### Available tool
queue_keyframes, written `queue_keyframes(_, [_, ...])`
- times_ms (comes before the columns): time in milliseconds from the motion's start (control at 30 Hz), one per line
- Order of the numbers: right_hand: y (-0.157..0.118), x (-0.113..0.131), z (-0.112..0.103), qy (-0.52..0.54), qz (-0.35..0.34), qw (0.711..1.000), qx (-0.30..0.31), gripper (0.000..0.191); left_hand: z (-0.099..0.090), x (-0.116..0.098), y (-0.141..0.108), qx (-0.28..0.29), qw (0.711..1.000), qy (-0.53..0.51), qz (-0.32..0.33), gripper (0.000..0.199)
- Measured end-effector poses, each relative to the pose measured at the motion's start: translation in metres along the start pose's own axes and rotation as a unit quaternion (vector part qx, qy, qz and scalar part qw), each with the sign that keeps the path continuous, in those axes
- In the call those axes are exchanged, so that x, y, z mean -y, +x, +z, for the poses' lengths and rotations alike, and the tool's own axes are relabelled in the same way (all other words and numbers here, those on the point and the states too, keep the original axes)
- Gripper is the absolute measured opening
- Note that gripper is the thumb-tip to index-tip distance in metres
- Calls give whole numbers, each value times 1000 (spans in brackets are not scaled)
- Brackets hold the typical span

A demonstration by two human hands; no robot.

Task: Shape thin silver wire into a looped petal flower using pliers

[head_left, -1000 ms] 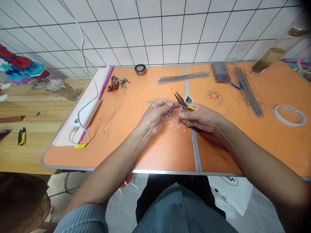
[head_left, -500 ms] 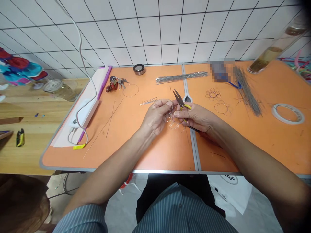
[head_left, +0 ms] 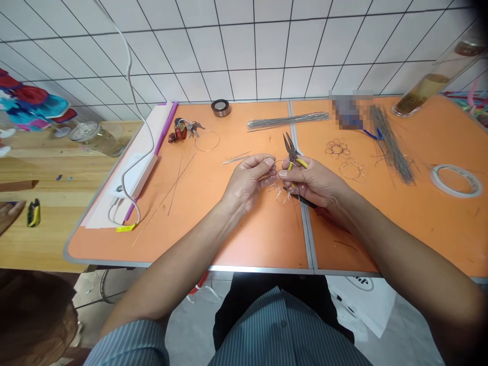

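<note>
The bent wire piece [head_left: 281,194] hangs over the table [head_left: 259,239], between the hands; it sits near four o'clock of the left hand [head_left: 248,179], pinched in those fingers; at nearly nine o'clock of the right hand [head_left: 314,182], which grips yellow-handled pliers [head_left: 293,155], tips parted towards eleven.

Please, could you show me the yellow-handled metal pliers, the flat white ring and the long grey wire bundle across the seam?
Yellow-handled metal pliers [head_left: 293,154]: head view, near the pivot.
Flat white ring [head_left: 476,187]: head view, on its right rim.
Long grey wire bundle [head_left: 286,121]: head view, near its middle.
</note>
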State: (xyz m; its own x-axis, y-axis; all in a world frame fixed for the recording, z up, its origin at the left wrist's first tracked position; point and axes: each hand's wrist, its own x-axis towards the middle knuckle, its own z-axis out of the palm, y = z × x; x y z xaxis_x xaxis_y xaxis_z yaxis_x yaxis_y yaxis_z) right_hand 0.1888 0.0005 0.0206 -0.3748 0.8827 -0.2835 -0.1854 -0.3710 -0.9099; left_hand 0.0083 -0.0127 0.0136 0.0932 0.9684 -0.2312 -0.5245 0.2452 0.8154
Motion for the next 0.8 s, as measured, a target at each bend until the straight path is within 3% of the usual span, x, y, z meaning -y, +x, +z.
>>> queue_keyframes(200, [0,2,0,42,47,998,-6,58,-5,-1,3,47,997,59,27,29])
queue_keyframes(333, [1,0,-1,85,47,994,-41,50,-9,-3,5,68,989,114,63,33])
queue_keyframes(567, [3,-2,-5,111,-41,990,-81,52,-22,-16,9,101,966,235,25,24])
queue_keyframes(700, [2,-3,-6,49,-106,987,-109,46,-27,-19,12,95,940,327,11,20])
queue_keyframes(800, [-4,-3,-2,-34,-146,981,-125,35,-26,-16,12,66,932,351,59,25])
